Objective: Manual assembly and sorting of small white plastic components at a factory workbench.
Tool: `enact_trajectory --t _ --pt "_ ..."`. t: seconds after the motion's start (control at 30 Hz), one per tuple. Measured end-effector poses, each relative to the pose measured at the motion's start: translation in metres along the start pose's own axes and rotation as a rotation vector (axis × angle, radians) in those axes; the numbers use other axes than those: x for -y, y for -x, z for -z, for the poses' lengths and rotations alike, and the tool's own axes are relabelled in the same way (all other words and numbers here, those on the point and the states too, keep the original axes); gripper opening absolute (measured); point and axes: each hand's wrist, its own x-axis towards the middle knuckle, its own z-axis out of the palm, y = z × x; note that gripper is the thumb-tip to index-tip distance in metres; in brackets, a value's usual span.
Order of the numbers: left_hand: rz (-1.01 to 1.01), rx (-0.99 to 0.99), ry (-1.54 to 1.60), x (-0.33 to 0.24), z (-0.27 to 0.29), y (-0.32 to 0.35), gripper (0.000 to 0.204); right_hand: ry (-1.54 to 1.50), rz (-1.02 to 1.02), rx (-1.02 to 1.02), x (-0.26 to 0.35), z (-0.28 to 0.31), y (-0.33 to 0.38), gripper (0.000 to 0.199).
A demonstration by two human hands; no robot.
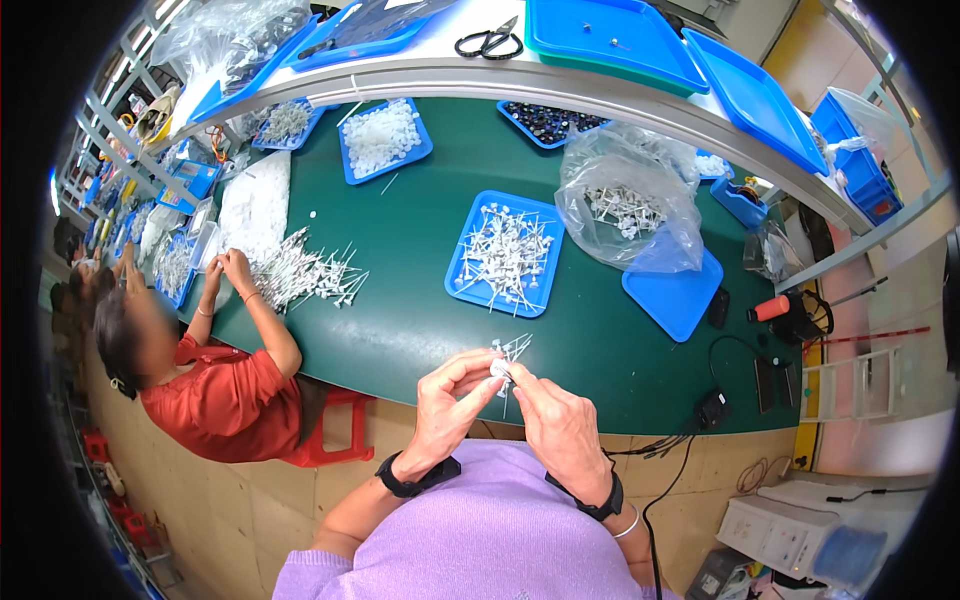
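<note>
My left hand [447, 402] and my right hand [556, 422] meet at the near edge of the green table, fingers pinched together. Between the fingertips is a small white round-headed part [501, 369], which both hands grip. Thin stems of similar white parts [516, 346] stick out just beyond the fingers; I cannot tell whether these are held or lie on the table. Beyond my hands stands a blue tray [456, 283] heaped with white-headed, thin-stemmed parts [505, 250].
A clear plastic bag [672, 215] of stemmed parts and a blue lid-like tray [683, 300] lie to the right. At left a co-worker in a red shirt [228, 405] handles parts beside a loose pile [310, 275]. A shelf holding scissors [490, 40] and trays spans the back.
</note>
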Motion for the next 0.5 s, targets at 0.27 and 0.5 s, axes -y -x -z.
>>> enact_trajectory --t 0.27,0.5 --pt "0.087 0.004 0.115 0.0018 -0.0069 0.0014 0.025 -0.009 -0.031 0.021 -0.0001 0.0054 0.0028 0.038" --pt "0.065 0.002 0.105 0.0037 -0.0095 0.0006 0.024 0.03 -0.07 0.036 0.0003 0.008 0.0045 0.038"
